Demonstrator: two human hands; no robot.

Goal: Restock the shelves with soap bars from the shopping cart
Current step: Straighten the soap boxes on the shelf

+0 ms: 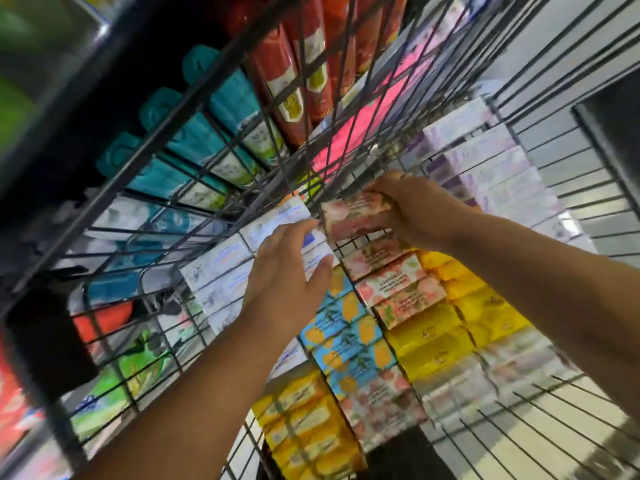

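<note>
right hand [415, 206]: grip pinching a pink floral cardboard soap box [353, 216], fingers curled over its far end.
pink floral soap box: lifted just above a row of matching boxes inside the black wire shopping cart [104, 199].
left hand [287, 271]: grip spread, fingers straight, laid on the white cardboard soap boxes [221, 268] just beside the held box.
cart load: yellow wrapped soap packs [436, 337], blue boxes printed with orange fruit [346, 337], lilac boxes [491, 168] at the far side.
shelf behind the cart: teal bottles [194, 136] and red bottles [277, 74], seen through the wire.
</note>
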